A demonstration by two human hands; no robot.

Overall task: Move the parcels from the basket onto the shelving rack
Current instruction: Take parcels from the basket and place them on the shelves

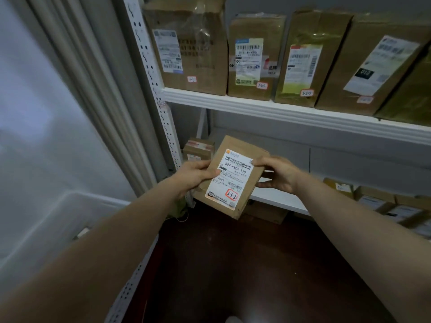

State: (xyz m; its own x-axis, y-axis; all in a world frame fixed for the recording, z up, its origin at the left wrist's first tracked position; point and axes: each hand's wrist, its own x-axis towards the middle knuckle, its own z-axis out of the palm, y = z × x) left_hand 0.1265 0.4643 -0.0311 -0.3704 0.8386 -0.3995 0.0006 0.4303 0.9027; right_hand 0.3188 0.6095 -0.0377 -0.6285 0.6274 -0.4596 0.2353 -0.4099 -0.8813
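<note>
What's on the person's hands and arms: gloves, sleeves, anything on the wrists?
Left hand and right hand: no gloves, and no rings that I can make out. Left arm and right arm: uncovered to the frame edge, with no sleeve, watch or wristband in view.

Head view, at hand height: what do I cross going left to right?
Left to right: rack upright → left hand → parcel → right hand → small boxes.
</note>
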